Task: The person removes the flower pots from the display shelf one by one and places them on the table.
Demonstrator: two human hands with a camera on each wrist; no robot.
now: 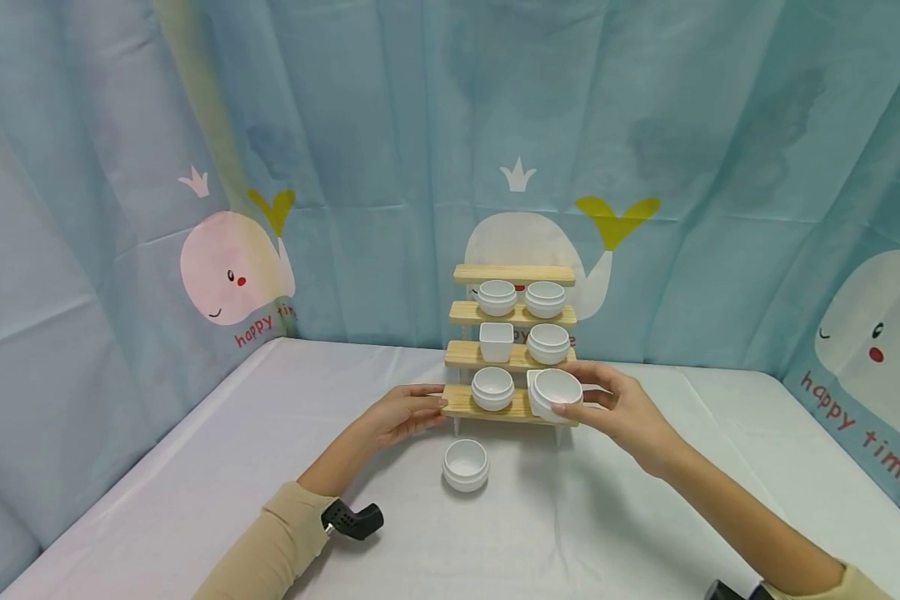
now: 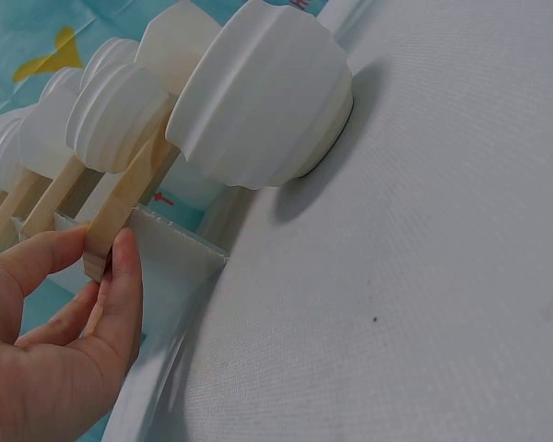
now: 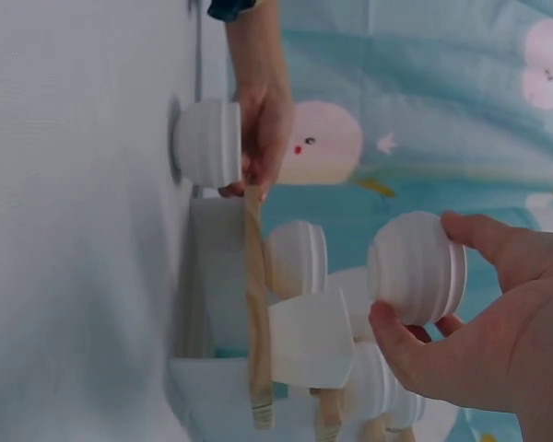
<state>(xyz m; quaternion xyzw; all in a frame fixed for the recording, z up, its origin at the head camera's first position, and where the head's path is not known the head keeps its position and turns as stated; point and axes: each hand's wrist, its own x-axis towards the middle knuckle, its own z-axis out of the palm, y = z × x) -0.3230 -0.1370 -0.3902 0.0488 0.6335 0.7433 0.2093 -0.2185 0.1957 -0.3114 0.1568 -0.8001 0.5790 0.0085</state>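
My left hand [image 1: 401, 414] pinches the left end of the lowest board of a stepped wooden rack [image 1: 513, 273], thumb above and fingers below in the left wrist view. A round white bowl [image 1: 558, 390] is in my right hand [image 1: 630, 412], gripped between thumb and fingers at its sides. In the right wrist view this bowl is held off the boards, beyond a square white cup [image 3: 311, 339] standing on the lowest board. Left of that cup, a round bowl [image 1: 492, 389] shares the board. Another round bowl [image 1: 466, 467] sits on the table before the rack.
Higher boards carry a second square cup [image 1: 497, 342] and several round bowls, such as one at upper right [image 1: 546, 300]. A white cloth covers the table [image 1: 390, 550]. Close behind the rack hangs a blue curtain [image 1: 390, 275] printed with whales.
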